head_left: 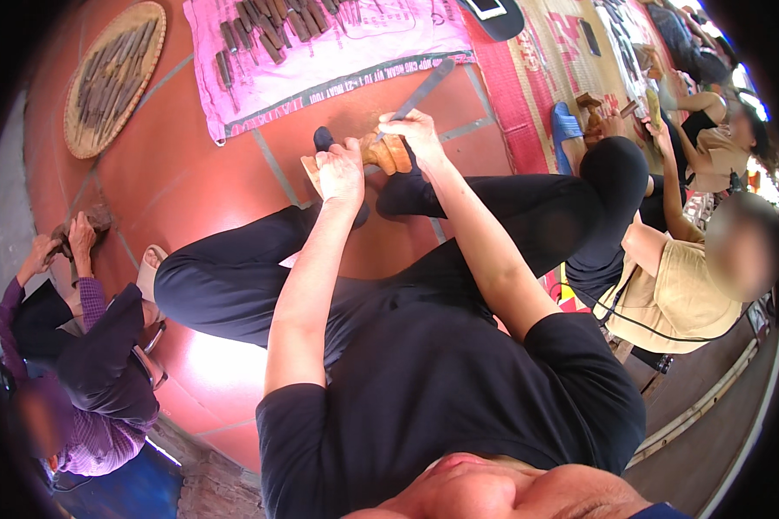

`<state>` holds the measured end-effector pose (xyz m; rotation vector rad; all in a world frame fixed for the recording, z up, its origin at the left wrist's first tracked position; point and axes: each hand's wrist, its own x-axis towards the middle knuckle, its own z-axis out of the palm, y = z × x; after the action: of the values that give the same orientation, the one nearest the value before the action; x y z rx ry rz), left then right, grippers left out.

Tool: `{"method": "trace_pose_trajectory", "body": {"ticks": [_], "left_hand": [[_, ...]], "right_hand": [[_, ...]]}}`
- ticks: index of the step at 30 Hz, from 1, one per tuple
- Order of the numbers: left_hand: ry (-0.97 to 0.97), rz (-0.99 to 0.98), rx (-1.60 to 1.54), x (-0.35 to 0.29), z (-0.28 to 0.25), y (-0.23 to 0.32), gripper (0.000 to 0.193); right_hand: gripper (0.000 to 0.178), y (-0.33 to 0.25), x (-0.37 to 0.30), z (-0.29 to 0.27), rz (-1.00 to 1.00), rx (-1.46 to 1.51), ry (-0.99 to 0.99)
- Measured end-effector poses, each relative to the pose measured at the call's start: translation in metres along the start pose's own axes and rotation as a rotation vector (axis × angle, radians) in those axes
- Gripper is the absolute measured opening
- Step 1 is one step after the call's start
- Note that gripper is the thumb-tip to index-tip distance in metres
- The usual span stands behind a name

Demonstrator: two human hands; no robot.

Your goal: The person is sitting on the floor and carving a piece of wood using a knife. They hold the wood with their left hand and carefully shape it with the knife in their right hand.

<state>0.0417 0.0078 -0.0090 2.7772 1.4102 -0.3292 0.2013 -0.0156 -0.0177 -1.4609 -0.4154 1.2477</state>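
Between my feet is a light-brown wood carving (388, 156) with rounded, stepped shapes. My left hand (337, 173) is closed around its left end and steadies it low over the tiles. In my right hand (415, 137) is a long, flat, dark grey carving tool (426, 89), gripped near its lower part. Its narrow lower end meets the top of the carving, and its wide end points up and away to the right. The left side of the carving is partly hidden by my left fingers.
Beyond my hands a pink printed sheet (337, 73) bears several wooden-handled tools (273, 26). At the far left a round woven tray (74, 112) holds more tools. Co-workers sit on both sides, one in purple (112, 432), one in tan (675, 290). A red-and-tan mat (528, 86) lies right.
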Motion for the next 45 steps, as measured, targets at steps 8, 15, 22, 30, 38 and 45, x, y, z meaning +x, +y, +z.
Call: {"method": "trace_pose_trajectory", "body": {"ticks": [8, 15, 22, 30, 38, 45], "left_hand": [[0.012, 0.011, 0.029, 0.000, 0.004, 0.001, 0.019], [0.052, -0.010, -0.006, 0.000, 0.006, 0.001, 0.016], [0.009, -0.006, 0.014, 0.002, 0.006, 0.002, 0.015], [0.008, 0.013, 0.028, 0.001, 0.001, 0.002, 0.016], [0.065, -0.003, -0.007, 0.000, 0.002, 0.003, 0.014], [0.061, -0.004, 0.005, 0.000, 0.003, 0.002, 0.013]], "right_hand": [[0.018, -0.001, 0.008, -0.008, -0.013, 0.036, 0.008], [0.022, 0.006, -0.006, -0.007, -0.057, -0.061, -0.050], [0.017, 0.001, -0.009, -0.008, -0.050, 0.095, 0.024], [0.014, 0.003, -0.012, -0.003, -0.119, 0.106, 0.080], [0.015, 0.007, -0.021, 0.003, -0.163, 0.014, 0.064], [0.014, -0.002, -0.026, -0.001, -0.123, 0.080, 0.074]]}}
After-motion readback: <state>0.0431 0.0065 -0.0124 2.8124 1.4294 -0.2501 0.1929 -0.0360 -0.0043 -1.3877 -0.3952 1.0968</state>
